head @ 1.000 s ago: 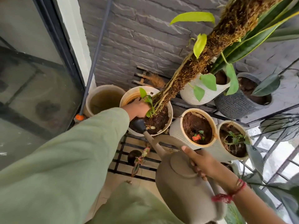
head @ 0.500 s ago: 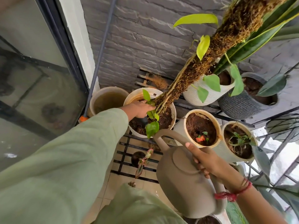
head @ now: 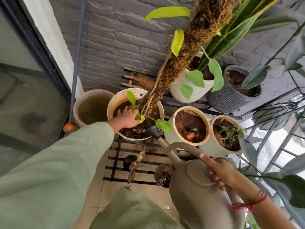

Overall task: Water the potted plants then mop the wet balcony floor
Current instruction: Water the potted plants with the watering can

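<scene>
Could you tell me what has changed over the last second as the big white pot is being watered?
The watering can shifted, its rose now over the big white pot's near rim. The left hand reached deeper toward the moss pole. The right hand kept its grip; the pots stayed put.

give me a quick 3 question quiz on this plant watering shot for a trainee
1. True or false: the right hand holds the watering can by its handle.
2. Multiple choice: the can's dark spout head is over which pot? A) the dark grey ribbed pot B) the large white pot with the moss pole C) the pot full of murky water
3. Fill in: the left hand reaches into the moss pole pot and touches the small ____ at the pole's base.

Key: 1 true; 2 B; 3 leaves
</scene>
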The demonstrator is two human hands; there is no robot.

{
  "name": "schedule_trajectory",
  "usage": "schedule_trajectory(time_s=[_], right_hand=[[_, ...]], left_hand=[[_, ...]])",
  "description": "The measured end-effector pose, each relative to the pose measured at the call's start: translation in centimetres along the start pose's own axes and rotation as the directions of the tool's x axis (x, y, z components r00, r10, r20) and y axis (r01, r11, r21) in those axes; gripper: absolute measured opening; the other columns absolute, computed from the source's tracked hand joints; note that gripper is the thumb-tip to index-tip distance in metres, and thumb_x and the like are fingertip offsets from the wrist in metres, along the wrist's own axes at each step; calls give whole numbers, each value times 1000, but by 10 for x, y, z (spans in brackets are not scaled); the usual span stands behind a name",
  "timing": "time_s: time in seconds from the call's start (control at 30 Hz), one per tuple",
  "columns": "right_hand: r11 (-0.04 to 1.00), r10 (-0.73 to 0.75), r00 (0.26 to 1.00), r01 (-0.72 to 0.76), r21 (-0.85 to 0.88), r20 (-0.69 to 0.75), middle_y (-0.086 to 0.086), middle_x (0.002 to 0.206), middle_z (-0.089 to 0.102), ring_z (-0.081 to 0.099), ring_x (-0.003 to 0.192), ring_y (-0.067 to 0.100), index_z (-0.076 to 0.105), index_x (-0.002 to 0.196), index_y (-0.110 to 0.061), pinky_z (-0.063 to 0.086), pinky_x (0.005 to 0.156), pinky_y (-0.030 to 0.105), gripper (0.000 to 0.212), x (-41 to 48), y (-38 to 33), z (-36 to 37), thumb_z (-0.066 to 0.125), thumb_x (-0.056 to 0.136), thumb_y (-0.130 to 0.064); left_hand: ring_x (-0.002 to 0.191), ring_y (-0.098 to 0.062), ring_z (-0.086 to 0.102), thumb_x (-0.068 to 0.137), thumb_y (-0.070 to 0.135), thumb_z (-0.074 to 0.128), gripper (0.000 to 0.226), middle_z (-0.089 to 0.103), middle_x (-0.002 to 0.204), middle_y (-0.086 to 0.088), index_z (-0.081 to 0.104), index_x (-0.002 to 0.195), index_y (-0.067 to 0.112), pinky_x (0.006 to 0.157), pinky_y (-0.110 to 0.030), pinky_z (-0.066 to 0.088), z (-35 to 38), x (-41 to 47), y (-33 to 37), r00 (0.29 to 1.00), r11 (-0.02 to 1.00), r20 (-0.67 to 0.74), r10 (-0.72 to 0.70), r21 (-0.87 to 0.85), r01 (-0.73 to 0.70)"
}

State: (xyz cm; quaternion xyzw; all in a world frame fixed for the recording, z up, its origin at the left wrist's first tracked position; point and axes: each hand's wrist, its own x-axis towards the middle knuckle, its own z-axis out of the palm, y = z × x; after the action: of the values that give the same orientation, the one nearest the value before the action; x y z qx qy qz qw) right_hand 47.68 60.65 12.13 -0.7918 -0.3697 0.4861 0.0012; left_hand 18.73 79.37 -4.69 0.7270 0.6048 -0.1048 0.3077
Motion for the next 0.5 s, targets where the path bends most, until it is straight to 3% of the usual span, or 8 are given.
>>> schedule_trajectory(time_s=[0.13, 0.23, 0.37, 0.5], right_hand=[[1000, -10, 998, 12, 24, -59, 2, 43, 34, 28, 32, 15, 38, 55, -12, 30, 34, 19, 57, 10, -3, -17, 47, 87, -59], [997, -26, 996, 31, 64, -87, 2, 43, 35, 29, 32, 14, 39, 57, -13, 30, 34, 18, 56, 20, -12, -30, 46, 87, -60], [991, -75, 990, 87, 97, -117, 0, 42, 34, 29, 34, 14, 39, 57, -14, 29, 36, 19, 56, 32, -26, -43, 47, 86, -62], [988, -113, 988, 122, 94, -104, 0, 43, 34, 28, 34, 14, 38, 55, -15, 29, 35, 18, 56, 48, -50, -52, 48, 86, -61]], left_hand=[[146, -38, -4, 80, 73, 46, 93, 7, 159, -11, 15, 149, 18, 114, -61, 6, 22, -11, 39, 961, 907, -25, -277, -338, 252], [146, -39, -6, 83, 56, 59, 84, 7, 158, -12, 23, 146, 15, 114, -63, 4, 31, -9, 67, 913, 874, -125, -389, -363, 323], [146, -37, -4, 83, 41, 64, 61, 13, 155, -10, 36, 133, 23, 114, -63, 4, 43, -10, 90, 895, 848, -201, -399, -451, 277], [144, -41, -12, 83, 33, 67, 72, 0, 158, -9, 25, 142, 34, 113, -64, 0, 51, -14, 88, 925, 915, -246, -290, -353, 193]])
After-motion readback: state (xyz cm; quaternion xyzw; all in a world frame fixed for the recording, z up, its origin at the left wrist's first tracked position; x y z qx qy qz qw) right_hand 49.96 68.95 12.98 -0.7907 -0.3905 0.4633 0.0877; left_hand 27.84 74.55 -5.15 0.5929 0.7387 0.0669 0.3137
